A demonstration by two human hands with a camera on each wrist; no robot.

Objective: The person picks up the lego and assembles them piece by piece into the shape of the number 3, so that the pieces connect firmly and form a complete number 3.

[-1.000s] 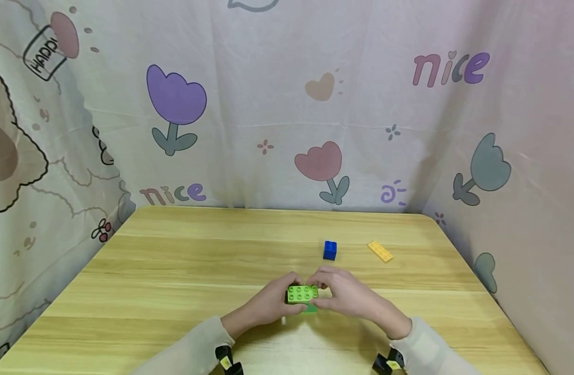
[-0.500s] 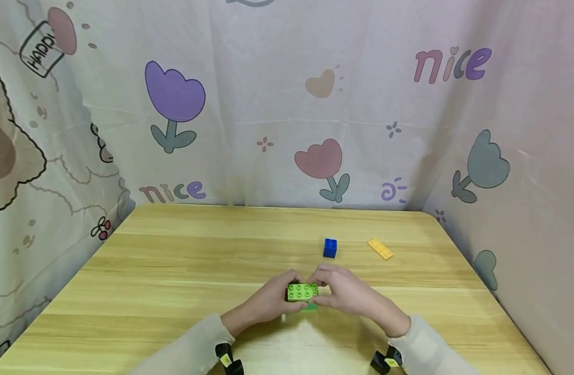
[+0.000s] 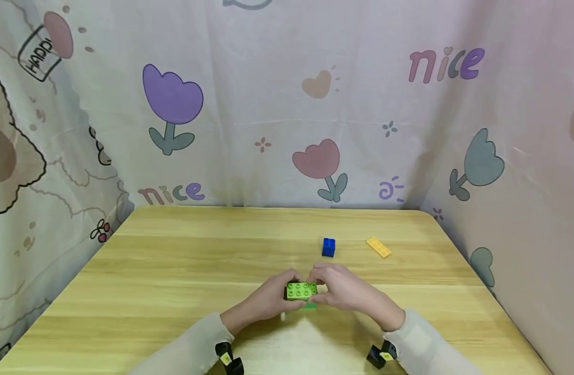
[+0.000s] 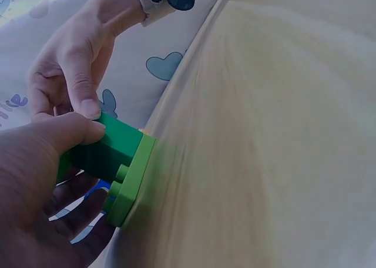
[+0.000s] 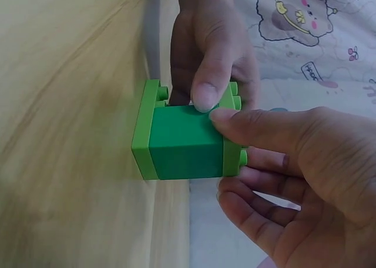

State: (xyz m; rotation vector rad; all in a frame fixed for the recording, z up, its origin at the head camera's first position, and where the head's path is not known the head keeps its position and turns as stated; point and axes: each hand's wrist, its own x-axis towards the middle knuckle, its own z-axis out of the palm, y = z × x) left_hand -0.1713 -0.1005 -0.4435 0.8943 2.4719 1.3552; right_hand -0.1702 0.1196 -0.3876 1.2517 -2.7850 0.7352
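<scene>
Three-layer stack of green plastic bricks point(image 5: 187, 143), roughly midway between the side edges of the pale wooden table point(image 3: 198, 260).
The left hand point(image 3: 267, 299) curls thumb and fingers round the stack's left side; the right hand point(image 3: 343, 289) pinches its right end, fingers bent. Beyond them, towards the far edge, sit a blue plastic brick point(image 3: 328, 247) and, nearer the far right corner, a flat yellow studded plate point(image 3: 378, 247). Wood stretches from the left hand to the left edge; a printed fabric curtain point(image 3: 249, 94) hangs along the far and side edges.
</scene>
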